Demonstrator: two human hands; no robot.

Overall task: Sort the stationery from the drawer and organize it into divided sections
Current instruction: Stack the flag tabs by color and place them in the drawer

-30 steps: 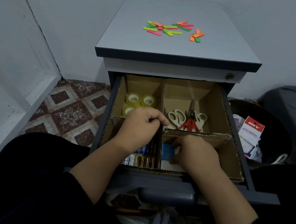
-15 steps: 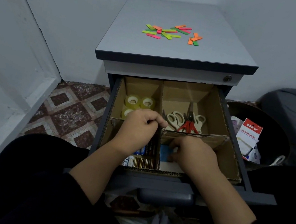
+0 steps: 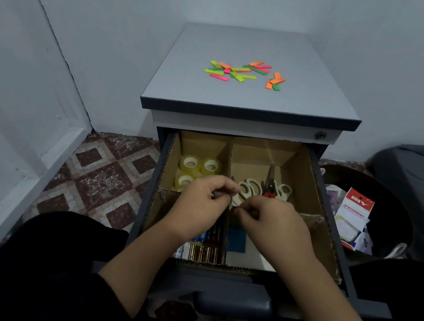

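Stationery drawer point(image 3: 322, 194): both hands, left hand point(image 3: 197, 208) and right hand point(image 3: 276, 223), have risen from the front sections, fingers now pinching the cardboard divider point(image 3: 224, 234), apparently straightening it.

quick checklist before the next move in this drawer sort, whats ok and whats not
1. Drawer open: ok.
2. Tape rolls in far-left section: ok.
3. Scissors in far-right section: ok.
4. Batteries in near-left section: ok.
5. Sticky flags sorted: not ok, loose on cabinet top.
6. What left hand and right hand pinch at the cardboard divider: cannot tell.
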